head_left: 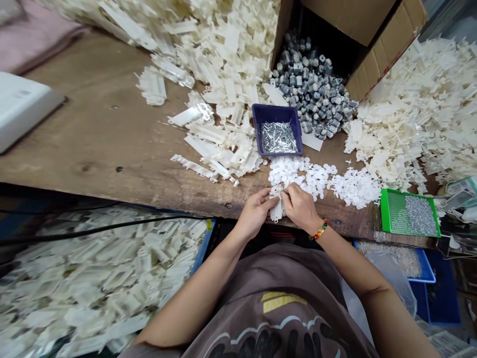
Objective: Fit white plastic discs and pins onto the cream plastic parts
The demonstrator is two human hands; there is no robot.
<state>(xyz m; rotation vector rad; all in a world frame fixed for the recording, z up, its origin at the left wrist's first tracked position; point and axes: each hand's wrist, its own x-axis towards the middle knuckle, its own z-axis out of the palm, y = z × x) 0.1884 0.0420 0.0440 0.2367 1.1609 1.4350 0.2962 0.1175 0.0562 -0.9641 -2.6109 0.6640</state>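
At the table's front edge, my left hand (256, 211) grips a flat white plastic part (276, 211) between thumb and fingers. My right hand (301, 206), wearing a beaded bracelet, is closed at the right side of the same part. Its fingertips press together near the part's upper end; whether they pinch something small there is hidden. Just beyond my hands lie small white plastic discs (315, 176) and a heap of other small white pieces (357, 188). A dark purple tray (257, 130) of thin metal pins stands behind the discs.
Grey cylindrical parts (313, 89) spill from a cardboard box (383, 64). White plastic parts pile up at the left (223, 54) and right (417, 109). A green tray (384, 213) holds tiny metal pieces. Below the table at left is a big container of white parts (93, 273). A black cable (112, 228) crosses it.
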